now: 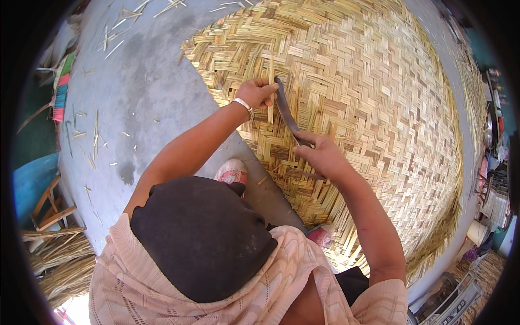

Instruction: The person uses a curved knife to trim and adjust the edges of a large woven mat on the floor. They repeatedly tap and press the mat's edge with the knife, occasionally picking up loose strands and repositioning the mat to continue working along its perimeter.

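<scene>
My left hand [255, 94] pinches an upright pale cane strip [271, 112] near the left edge of a woven mat [374, 103]. My right hand [324, 155] grips the lower end of a dark, curved sickle-like knife [286, 112]; its handle is hidden in the fist. The blade slants up and left across the weave, and its tip comes close to the fingers of my left hand. Whether the tip touches them or the strip, I cannot tell. Along the mat's lower left edge, loose strip ends stick out below both hands.
Grey concrete floor [146, 103] lies left of the mat, scattered with cut strips [96, 135]. Bundles of dry stalks [67, 265] and a wooden frame [53, 208] stand at the lower left. A shoe [233, 172] rests by the mat's edge. Household clutter lines the right side.
</scene>
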### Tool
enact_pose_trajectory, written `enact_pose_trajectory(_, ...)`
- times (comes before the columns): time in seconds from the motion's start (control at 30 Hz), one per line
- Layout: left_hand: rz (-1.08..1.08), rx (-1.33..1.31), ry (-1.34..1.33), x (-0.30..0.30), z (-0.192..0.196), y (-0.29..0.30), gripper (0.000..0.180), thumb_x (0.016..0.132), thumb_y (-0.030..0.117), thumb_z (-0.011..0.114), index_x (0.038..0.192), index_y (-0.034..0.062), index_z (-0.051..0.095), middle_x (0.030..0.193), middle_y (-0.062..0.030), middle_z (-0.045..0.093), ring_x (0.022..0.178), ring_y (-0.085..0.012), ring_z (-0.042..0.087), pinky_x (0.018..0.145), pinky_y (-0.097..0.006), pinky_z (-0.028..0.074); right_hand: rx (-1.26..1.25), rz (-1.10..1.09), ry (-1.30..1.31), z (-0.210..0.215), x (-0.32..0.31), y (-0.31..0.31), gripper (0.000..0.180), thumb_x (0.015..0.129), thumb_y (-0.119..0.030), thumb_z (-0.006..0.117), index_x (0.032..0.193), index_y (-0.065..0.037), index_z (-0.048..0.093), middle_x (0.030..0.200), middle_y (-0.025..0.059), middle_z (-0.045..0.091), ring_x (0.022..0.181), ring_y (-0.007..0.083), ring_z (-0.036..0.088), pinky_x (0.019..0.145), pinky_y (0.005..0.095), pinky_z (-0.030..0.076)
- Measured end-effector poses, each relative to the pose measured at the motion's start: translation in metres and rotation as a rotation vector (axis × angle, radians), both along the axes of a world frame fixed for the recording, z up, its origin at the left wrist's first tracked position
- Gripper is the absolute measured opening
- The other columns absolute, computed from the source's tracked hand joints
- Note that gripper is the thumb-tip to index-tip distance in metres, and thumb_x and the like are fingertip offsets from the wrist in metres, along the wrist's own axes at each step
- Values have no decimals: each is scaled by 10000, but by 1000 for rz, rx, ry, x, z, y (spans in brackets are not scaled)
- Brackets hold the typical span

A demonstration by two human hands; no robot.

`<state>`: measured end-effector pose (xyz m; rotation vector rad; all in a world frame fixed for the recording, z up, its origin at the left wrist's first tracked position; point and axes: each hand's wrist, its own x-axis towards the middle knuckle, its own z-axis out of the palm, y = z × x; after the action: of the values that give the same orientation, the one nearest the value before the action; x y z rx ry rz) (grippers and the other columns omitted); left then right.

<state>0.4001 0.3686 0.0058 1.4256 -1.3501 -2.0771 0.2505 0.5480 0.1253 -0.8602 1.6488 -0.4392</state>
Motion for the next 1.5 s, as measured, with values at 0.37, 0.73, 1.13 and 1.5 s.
enact_pose_trajectory(0.37, 45, 272, -4, -3, 11, -2, 236, 884, 249, 710, 939, 38, 619, 773, -108, 711, 477, -112, 591, 388, -245, 411, -96, 107, 466, -44, 39, -13, 551, 825, -358, 560, 1332, -142, 550, 1003, 186, 691, 943, 360, 659, 824, 451, 518)
enact_pose_trajectory(0.73, -80, 102, -387, -26, 6, -21, 324, 854, 339, 722, 807, 33, 629, 668, -65, 663, 472, -146, 589, 411, -312, 445, -121, 130, 516, -47, 39, -10, 554, 814, -341, 566, 1319, -117, 535, 941, 174, 694, 879, 358, 667, 792, 479, 519)
enact_pose_trajectory(1.13, -354, -784, -712, -10, -5, -7, 390, 836, 452, 710, 912, 70, 681, 791, -110, 679, 748, -268, 661, 705, -393, 519, 20, 286, 287, 40, -8, 67, 554, 823, -295, 645, 1336, -110, 544, 853, 146, 682, 818, 329, 671, 762, 437, 520)
enact_pose_trajectory(1.5, -204, -40, -98, -19, -1, -17, 477, 858, 189, 714, 1277, 10, 571, 816, -61, 683, 586, -135, 651, 546, -275, 553, 126, -257, -478, 59, -32, 60, 560, 895, -124, 630, 1430, -108, 467, 600, -79, 413, 464, 26, 308, 433, 210, 249)
